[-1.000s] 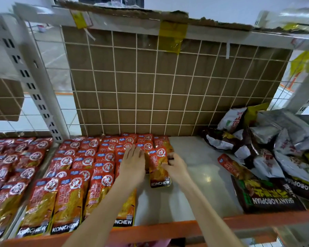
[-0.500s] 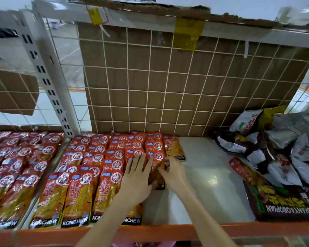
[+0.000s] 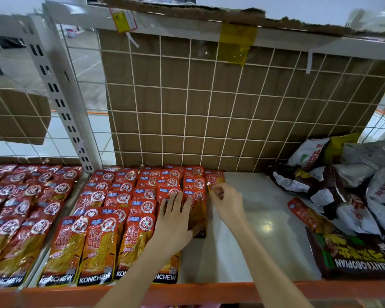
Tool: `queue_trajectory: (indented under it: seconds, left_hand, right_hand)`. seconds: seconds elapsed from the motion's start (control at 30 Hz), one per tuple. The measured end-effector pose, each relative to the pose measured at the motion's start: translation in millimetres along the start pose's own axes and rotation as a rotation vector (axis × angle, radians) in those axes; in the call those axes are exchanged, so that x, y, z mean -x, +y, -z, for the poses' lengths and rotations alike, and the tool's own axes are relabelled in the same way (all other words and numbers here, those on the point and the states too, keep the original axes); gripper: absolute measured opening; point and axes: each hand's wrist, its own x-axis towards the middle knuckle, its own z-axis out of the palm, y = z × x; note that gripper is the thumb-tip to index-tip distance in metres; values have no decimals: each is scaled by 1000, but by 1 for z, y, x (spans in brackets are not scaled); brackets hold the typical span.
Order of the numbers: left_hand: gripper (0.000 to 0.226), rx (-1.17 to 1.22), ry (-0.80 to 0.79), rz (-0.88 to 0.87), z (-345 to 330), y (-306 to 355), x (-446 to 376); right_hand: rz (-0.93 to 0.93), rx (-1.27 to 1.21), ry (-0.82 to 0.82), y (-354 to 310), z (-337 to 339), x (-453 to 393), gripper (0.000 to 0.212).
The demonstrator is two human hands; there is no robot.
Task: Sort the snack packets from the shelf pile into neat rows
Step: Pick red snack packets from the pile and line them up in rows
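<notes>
Far to the left, beyond the white slotted upright (image 3: 60,101), the neighbouring bay (image 3: 13,210) is covered with overlapping red KONCHEW packets. Next comes the working shelf (image 3: 253,238), pale and glossy with an orange front lip (image 3: 209,292) — its left half carries the neat rows (image 3: 111,218) of the same red-and-gold snack packets, laid like shingles from the back grid down to the front edge, logos facing up.

The person's left hand (image 3: 176,221) lies flat on the rightmost column of those rows, fingers (image 3: 176,201) straight and slightly spread, pressing on the packets and gripping nothing. Under its thumb side is the lowest packet (image 3: 199,216) of a shorter column, its black bottom band peeking out below the palm.

Just to the right, the right hand (image 3: 228,202) reaches toward the back of the shelf. Its fingers (image 3: 218,193) are curled and pinch the lower edge of a single red packet (image 3: 215,178) that lies at the rear, right beside the last full column and touching the foot of the wire grid (image 3: 209,107) backed with brown cardboard.

Then a bare stretch of shelf, and at the far right the unsorted pile (image 3: 342,185) — white, silver, yellow and dark brown bags heaped loosely against the corner. One more red packet (image 3: 307,216) lies tilted at the pile's near edge, and a large dark bag (image 3: 351,256) printed SHANYAOBOPIAN sits at the front right, upside down to the viewer.
</notes>
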Motion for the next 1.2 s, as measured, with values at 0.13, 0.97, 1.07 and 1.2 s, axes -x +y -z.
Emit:
queue_trajectory:
  seconds: [0.13, 0.97, 1.07, 1.2]
  left_hand:
    - [74, 34, 31, -33, 6, 1, -1]
    - [80, 266, 188, -138, -8, -11, 15]
    - [71, 184, 136, -161, -11, -9, 19]
    - [68, 113, 112, -148, -5, -4, 23]
  right_hand:
    - [-102, 219, 2, 13, -2, -41, 38]
    - [-168, -523, -124, 9, -16, 62, 29]
    - [-87, -349, -135, 9, -14, 63, 25]
    - [-50, -222, -130, 7, -12, 65, 18]
